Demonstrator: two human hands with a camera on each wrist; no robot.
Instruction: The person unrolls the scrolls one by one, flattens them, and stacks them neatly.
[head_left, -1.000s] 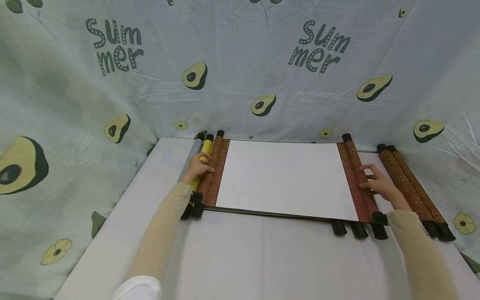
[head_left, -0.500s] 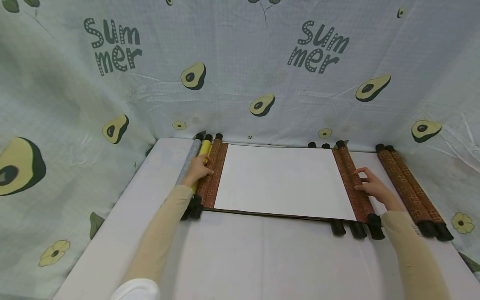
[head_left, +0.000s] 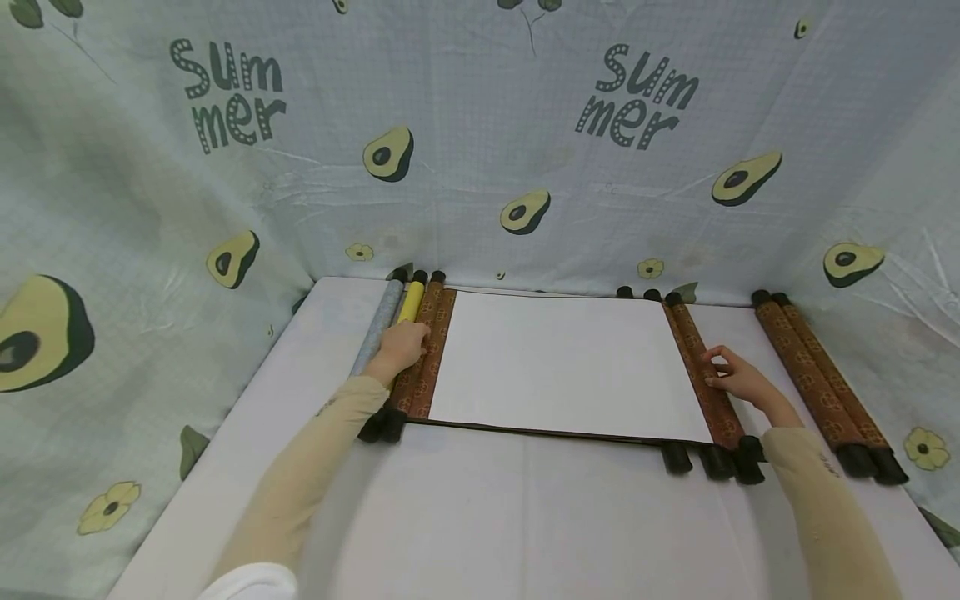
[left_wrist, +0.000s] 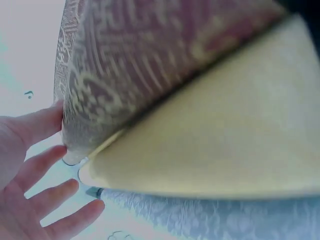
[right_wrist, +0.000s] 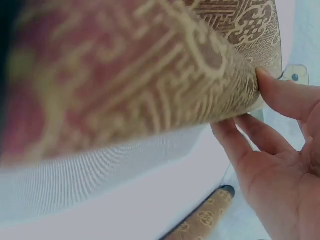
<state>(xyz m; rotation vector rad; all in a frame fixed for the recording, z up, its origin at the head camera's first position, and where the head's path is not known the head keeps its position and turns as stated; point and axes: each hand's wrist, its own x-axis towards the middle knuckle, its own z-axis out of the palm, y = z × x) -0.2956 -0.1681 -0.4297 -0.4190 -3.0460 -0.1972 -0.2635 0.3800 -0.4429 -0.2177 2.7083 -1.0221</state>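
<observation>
A hanging scroll with a blank white sheet (head_left: 555, 367) lies spread across the far part of the table, a brown patterned roll at each end. My left hand (head_left: 403, 346) holds the left roll (head_left: 426, 375). In the left wrist view, its thumb and index finger (left_wrist: 42, 162) touch that roll, while the other fingers spread below. My right hand (head_left: 738, 383) pinches the outer side of the right roll (head_left: 701, 375), thumb above and fingers beneath in the right wrist view. Black knobs of other rolls (head_left: 677, 458) show under the scroll's near right edge.
Left of the scroll lie a yellow roll (head_left: 412, 302) and a grey-blue roll (head_left: 378, 329). Two brown rolls (head_left: 813, 375) lie along the table's right side. An avocado-print cloth (head_left: 480, 150) hangs behind the white table (head_left: 480, 508).
The right roll has shifted left and towards me, with my right hand following. Knobs behind its far end have come into view. My left hand has changed its hold slightly.
</observation>
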